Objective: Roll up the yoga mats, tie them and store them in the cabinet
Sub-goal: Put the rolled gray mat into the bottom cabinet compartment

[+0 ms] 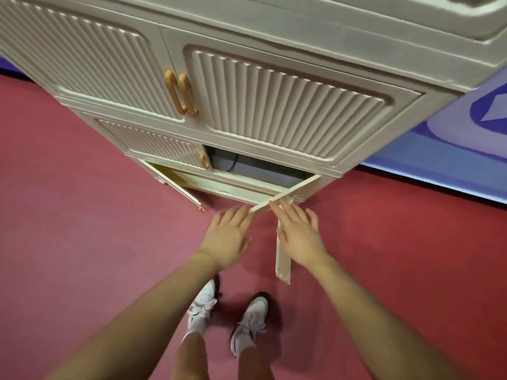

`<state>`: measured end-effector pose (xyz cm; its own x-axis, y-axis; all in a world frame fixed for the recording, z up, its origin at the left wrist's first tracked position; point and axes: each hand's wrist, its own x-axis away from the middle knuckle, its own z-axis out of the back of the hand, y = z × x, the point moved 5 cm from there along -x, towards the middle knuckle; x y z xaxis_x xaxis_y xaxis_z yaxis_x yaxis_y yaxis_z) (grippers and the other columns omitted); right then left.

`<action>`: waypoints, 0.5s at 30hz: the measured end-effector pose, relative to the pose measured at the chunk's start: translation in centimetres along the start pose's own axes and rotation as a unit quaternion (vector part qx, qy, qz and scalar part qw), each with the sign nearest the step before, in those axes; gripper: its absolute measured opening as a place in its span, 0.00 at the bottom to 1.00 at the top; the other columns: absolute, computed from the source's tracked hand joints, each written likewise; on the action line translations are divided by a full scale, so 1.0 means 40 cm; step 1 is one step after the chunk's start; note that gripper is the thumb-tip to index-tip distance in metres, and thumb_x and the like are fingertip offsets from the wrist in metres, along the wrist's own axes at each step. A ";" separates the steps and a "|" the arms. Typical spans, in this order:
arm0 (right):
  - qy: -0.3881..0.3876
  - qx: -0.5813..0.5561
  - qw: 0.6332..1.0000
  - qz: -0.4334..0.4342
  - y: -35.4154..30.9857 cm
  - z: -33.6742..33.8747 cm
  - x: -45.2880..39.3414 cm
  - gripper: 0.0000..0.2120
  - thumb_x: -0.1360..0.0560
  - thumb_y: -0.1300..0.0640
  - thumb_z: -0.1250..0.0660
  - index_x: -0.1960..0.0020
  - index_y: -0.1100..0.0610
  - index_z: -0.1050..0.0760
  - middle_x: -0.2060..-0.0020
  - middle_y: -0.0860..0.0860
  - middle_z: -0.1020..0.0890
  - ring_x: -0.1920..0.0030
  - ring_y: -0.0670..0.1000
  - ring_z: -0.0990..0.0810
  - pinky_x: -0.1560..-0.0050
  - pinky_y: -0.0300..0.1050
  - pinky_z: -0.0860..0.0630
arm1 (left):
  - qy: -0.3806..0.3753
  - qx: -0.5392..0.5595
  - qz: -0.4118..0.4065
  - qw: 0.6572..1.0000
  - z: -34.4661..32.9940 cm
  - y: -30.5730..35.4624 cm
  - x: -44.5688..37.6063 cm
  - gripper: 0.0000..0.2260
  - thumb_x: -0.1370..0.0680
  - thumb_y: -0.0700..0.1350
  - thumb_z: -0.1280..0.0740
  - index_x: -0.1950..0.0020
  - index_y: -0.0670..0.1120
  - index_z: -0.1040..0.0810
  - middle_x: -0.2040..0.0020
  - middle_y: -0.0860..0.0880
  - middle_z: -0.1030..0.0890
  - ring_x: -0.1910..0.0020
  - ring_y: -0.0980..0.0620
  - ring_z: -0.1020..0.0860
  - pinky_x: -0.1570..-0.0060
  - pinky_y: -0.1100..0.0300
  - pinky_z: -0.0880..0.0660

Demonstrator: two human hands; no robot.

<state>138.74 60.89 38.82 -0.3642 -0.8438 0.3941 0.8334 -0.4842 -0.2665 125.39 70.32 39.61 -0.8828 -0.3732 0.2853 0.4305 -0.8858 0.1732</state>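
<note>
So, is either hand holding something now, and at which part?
Nothing is held. The left hand and the right hand are both flat with straight fingers, at the top edge of the open cabinet door, touching it at most.

Red carpeted floor [68, 215], purple-blue patterned mat [452, 149] at right

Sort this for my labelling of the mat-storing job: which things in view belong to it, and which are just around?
Job: cabinet; open lower door; left hand; right hand.
Around: red floor; white shoes; purple mat.
</note>
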 end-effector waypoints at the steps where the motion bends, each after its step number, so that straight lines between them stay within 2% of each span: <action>1: 0.006 0.002 1.000 0.003 -0.003 0.001 -0.023 0.31 0.20 0.56 0.44 0.22 0.43 0.53 0.23 0.46 0.47 0.24 0.50 0.49 0.28 0.53 0.56 | 0.008 -0.006 0.007 1.000 -0.004 -0.019 -0.008 0.25 0.33 0.52 0.28 0.39 0.41 0.21 0.39 0.41 0.22 0.45 0.41 0.21 0.50 0.47 0.23; 4: 0.018 0.015 1.000 0.015 -0.015 0.005 -0.086 0.29 0.20 0.56 0.43 0.23 0.45 0.49 0.23 0.47 0.47 0.23 0.50 0.50 0.29 0.51 0.59 | 0.027 -0.009 0.037 0.999 -0.002 -0.085 -0.037 0.28 0.36 0.49 0.23 0.40 0.38 0.22 0.41 0.40 0.23 0.46 0.38 0.25 0.50 0.44 0.24; 6: 0.020 0.028 0.999 0.021 -0.025 0.009 -0.125 0.28 0.20 0.56 0.43 0.23 0.46 0.48 0.23 0.47 0.48 0.23 0.50 0.51 0.30 0.49 0.60 | 0.033 -0.019 0.036 0.999 -0.003 -0.127 -0.066 0.26 0.33 0.48 0.25 0.39 0.38 0.23 0.44 0.40 0.23 0.48 0.37 0.25 0.48 0.44 0.26; 8: 0.021 0.050 0.998 0.020 -0.034 0.018 -0.164 0.28 0.20 0.55 0.43 0.23 0.46 0.47 0.22 0.48 0.48 0.23 0.52 0.51 0.30 0.49 0.61 | 0.031 -0.018 0.040 0.999 0.002 -0.167 -0.105 0.26 0.30 0.48 0.27 0.35 0.39 0.26 0.41 0.39 0.25 0.43 0.36 0.25 0.45 0.45 0.28; 9: 0.022 0.059 0.998 0.014 -0.037 0.024 -0.184 0.28 0.20 0.55 0.43 0.23 0.45 0.47 0.22 0.48 0.48 0.23 0.52 0.51 0.30 0.49 0.61 | 0.028 -0.012 0.059 0.998 0.006 -0.191 -0.125 0.27 0.27 0.49 0.30 0.31 0.40 0.29 0.35 0.39 0.28 0.37 0.37 0.28 0.41 0.45 0.31; 11: 0.025 0.071 0.997 -0.005 -0.041 0.037 -0.217 0.29 0.20 0.54 0.42 0.22 0.45 0.49 0.22 0.47 0.48 0.23 0.53 0.51 0.29 0.51 0.61 | 0.012 -0.001 0.099 0.995 0.013 -0.242 -0.166 0.30 0.23 0.53 0.37 0.24 0.43 0.41 0.25 0.41 0.41 0.26 0.40 0.41 0.32 0.47 0.41; 13: 0.021 0.088 0.996 -0.011 -0.050 0.044 -0.238 0.31 0.21 0.54 0.42 0.22 0.45 0.52 0.23 0.45 0.48 0.24 0.54 0.50 0.28 0.54 0.59 | -0.007 0.005 0.121 0.993 0.023 -0.282 -0.199 0.33 0.20 0.56 0.42 0.21 0.46 0.52 0.21 0.45 0.51 0.23 0.43 0.51 0.28 0.48 0.48; 15: 0.008 0.097 0.995 -0.016 -0.059 0.040 -0.243 0.32 0.21 0.54 0.43 0.22 0.45 0.55 0.22 0.45 0.50 0.24 0.54 0.50 0.28 0.54 0.60 | -0.026 -0.002 0.117 0.993 0.032 -0.308 -0.217 0.33 0.20 0.58 0.44 0.21 0.48 0.57 0.21 0.48 0.52 0.23 0.45 0.54 0.27 0.48 0.52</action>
<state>140.97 70.63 37.02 -0.3966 -0.8331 0.3857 0.8855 -0.4580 -0.0787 128.00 84.83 36.22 -0.7474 -0.5545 0.3659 0.6222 -0.7773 0.0931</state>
